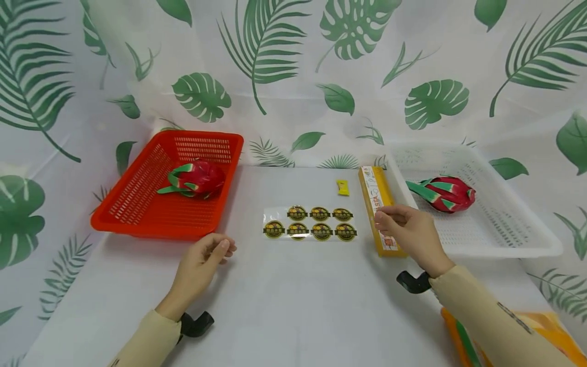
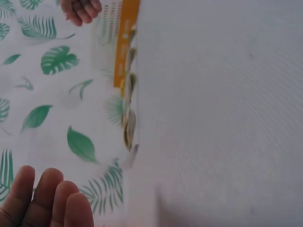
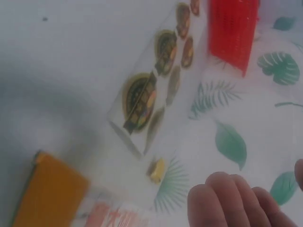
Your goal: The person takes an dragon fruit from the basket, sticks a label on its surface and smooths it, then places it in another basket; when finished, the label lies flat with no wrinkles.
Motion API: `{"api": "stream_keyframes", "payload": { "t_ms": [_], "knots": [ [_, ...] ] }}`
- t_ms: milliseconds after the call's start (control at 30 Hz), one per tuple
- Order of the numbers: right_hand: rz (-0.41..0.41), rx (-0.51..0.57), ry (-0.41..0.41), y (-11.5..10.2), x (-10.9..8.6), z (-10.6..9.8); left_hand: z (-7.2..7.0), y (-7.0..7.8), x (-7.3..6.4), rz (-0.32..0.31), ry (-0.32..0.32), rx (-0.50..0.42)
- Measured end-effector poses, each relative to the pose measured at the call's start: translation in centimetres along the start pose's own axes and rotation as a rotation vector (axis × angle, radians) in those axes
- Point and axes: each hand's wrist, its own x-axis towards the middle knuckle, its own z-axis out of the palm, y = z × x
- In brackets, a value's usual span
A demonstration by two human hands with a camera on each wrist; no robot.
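Observation:
My left hand point(image 1: 198, 265) hovers over the table just below the near right corner of a red plastic basket point(image 1: 160, 227), fingers loosely bent. Inside that basket lies a dragon fruit point(image 1: 205, 178). Over a long yellow box point(image 1: 382, 191) marked "PASTA" is my right hand point(image 1: 412, 234); nothing shows in it, and whether it touches the box is unclear. Beside it, a white plastic basket point(image 1: 509, 251) contains another dragon fruit point(image 1: 451, 194). A clear sheet of round black-and-gold stickers point(image 1: 322, 232) lies between the hands, its upper left spot bare. Both wrist views show relaxed fingers.
Behind the sticker sheet sits a small yellow wrapped packet point(image 1: 342, 187). An orange and green package point(image 1: 545, 326) lies at the front right, partly under my right sleeve. A leaf-patterned cloth point(image 1: 293, 97) rises behind the white table point(image 1: 293, 300).

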Motion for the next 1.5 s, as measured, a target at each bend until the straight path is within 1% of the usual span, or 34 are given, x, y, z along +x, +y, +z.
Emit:
{"api": "stream_keyframes", "payload": {
  "t_ms": [133,267,400,500,633,800,1033,1167,1300,1500],
  "knots": [
    [-0.073,-0.004,-0.039,-1.0,1.8,1.9,-1.5,-0.9,-1.1,-0.027,0.058,-0.007],
    [-0.147,-0.064,-0.075,-2.5,3.6,4.3,-3.0,-1.6,-1.6,-0.092,0.11,-0.003],
    [-0.211,-0.089,-0.104,-4.5,5.1,6.7,-4.3,-2.3,-1.6,-0.149,0.132,-0.026],
    [-0.267,-0.083,-0.106,-6.3,6.6,8.4,-4.9,-2.8,-1.1,-0.179,0.128,-0.078],
    [-0.324,-0.077,-0.128,-8.9,9.3,11.3,-5.6,-3.1,-0.5,-0.223,0.15,-0.141],
    [-0.374,-0.083,-0.182,-12.1,12.1,15.1,-6.0,-3.1,0.0,-0.26,0.173,-0.172],
    [-0.485,-0.169,-0.245,-16.3,14.9,20.0,-6.0,-3.4,0.4,-0.317,0.192,-0.227],
    [-0.487,-0.205,-0.283,-18.5,15.9,22.0,-6.0,-3.5,0.5,-0.348,0.19,-0.242],
    [-0.467,-0.215,-0.312,-20.1,17.0,23.5,-6.0,-3.6,0.5,-0.366,0.196,-0.268],
    [-0.413,-0.301,-0.366,-22.5,18.8,24.7,-6.1,-3.6,0.4,-0.37,0.207,-0.289]
  ]
}}
